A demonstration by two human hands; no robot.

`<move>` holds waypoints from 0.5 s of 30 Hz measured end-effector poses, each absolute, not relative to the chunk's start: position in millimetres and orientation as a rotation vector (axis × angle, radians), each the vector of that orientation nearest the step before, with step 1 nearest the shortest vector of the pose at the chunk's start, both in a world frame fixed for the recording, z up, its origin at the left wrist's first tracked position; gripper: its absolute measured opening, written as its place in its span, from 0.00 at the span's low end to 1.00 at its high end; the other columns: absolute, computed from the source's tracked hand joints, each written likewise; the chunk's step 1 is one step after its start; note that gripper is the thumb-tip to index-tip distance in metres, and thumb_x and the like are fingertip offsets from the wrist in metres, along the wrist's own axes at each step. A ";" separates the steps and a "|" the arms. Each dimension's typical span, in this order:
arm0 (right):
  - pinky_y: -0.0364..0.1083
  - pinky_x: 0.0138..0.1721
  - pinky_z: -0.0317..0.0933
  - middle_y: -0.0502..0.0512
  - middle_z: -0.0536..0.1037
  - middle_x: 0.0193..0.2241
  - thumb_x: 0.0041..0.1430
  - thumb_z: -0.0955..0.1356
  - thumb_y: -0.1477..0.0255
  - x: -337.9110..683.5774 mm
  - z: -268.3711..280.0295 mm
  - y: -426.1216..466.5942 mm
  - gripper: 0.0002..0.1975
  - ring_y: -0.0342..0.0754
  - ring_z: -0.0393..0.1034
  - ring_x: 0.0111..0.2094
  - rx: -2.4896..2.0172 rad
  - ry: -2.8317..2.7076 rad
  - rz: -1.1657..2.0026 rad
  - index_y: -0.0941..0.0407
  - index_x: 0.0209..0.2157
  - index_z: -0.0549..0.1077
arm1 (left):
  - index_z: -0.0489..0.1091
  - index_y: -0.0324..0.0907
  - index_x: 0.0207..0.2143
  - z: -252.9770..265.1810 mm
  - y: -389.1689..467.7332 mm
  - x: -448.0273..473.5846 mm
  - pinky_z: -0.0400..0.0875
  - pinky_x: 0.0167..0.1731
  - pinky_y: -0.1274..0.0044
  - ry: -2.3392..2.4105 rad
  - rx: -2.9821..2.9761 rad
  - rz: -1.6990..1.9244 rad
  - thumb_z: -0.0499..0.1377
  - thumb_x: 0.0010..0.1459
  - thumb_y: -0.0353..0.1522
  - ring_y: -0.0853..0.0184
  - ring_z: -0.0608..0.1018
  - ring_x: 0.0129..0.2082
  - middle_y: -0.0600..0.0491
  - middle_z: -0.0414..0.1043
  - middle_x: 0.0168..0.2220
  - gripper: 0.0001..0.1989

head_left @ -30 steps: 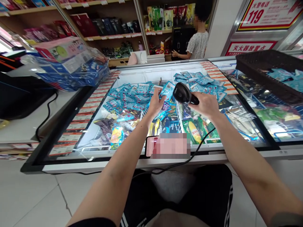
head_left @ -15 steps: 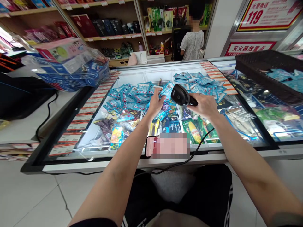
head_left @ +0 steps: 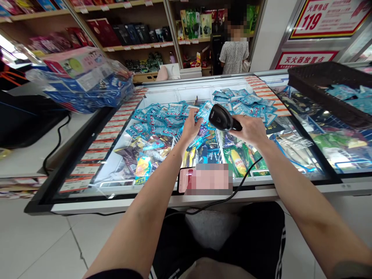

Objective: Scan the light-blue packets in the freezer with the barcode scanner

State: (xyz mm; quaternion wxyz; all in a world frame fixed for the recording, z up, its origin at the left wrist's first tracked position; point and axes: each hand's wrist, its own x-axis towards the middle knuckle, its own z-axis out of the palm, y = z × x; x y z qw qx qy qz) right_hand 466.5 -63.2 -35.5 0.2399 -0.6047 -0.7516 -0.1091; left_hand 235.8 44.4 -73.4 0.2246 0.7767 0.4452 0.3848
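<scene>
My left hand [head_left: 191, 126] is closed on the edge of a small blue packet [head_left: 205, 110], whose barcode side faces up. In my right hand [head_left: 250, 129] is a black barcode scanner [head_left: 222, 117], its head tilted towards that packet and only a little apart from it. The scanner's cable [head_left: 247, 176] runs down past my right wrist to the freezer's front edge. Loose blue packets lie on the freezer's glass top in a left pile [head_left: 165, 120] and a right pile [head_left: 252, 102]. A phone [head_left: 186, 181] with a partly blurred screen lies at the near edge.
Under the glass of the chest freezer [head_left: 116, 204] lie wrapped ice creams [head_left: 240, 161]. Boxes in plastic [head_left: 84, 83] stand at the left. A dark basket [head_left: 319, 93] with blue packets rests on the right. Beyond the freezer, a person [head_left: 235, 56] stands by the shelves.
Both my hands, the packet and the scanner stay almost still. The person at the back has shifted slightly to the left.
</scene>
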 end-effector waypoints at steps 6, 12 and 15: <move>0.47 0.33 0.56 0.56 0.79 0.41 0.57 0.65 0.60 466.7 -36.4 -62.9 0.20 0.53 0.72 0.39 -1.659 -2.058 -0.283 0.54 0.48 0.73 | 0.56 0.48 0.50 -77.7 48.5 234.2 0.68 0.37 0.71 1.185 2.167 1.092 0.52 0.62 0.40 0.71 0.71 0.28 0.51 0.67 0.42 0.16; 0.46 0.33 0.55 0.55 0.79 0.38 0.56 0.65 0.59 467.7 -36.9 -62.7 0.20 0.54 0.72 0.38 -1.723 -1.983 -0.343 0.52 0.48 0.73 | 0.55 0.46 0.53 -77.0 46.3 235.8 0.67 0.41 0.71 1.269 2.239 1.088 0.49 0.63 0.41 0.66 0.75 0.35 0.48 0.68 0.44 0.18; 0.46 0.33 0.55 0.58 0.79 0.37 0.56 0.65 0.59 470.5 -37.3 -60.6 0.21 0.55 0.72 0.38 -1.785 -1.936 -0.362 0.53 0.47 0.73 | 0.58 0.44 0.53 -70.3 38.4 237.3 0.64 0.50 0.67 1.471 2.327 1.202 0.49 0.63 0.41 0.58 0.71 0.50 0.44 0.67 0.49 0.19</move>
